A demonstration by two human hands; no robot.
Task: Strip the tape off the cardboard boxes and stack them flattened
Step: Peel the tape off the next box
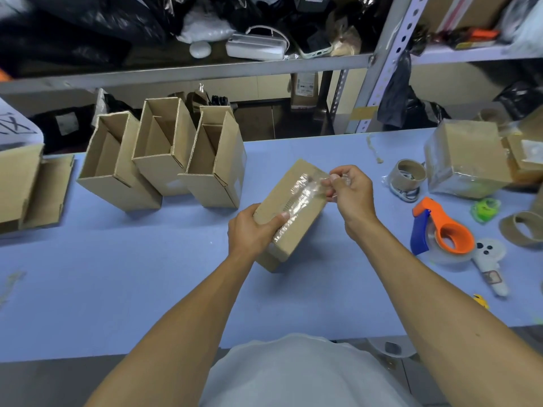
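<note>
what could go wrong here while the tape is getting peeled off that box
1. The clear tape may tear partway, since the right hand pinches only a crumpled end.
2. The sealed box is held only at its near end by the left hand, so a hard pull might twist it loose.
3. Peeling could rip the cardboard surface.

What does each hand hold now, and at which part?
The left hand grips the small cardboard box at its near left corner. The right hand pinches the loose end of the clear tape.
</note>
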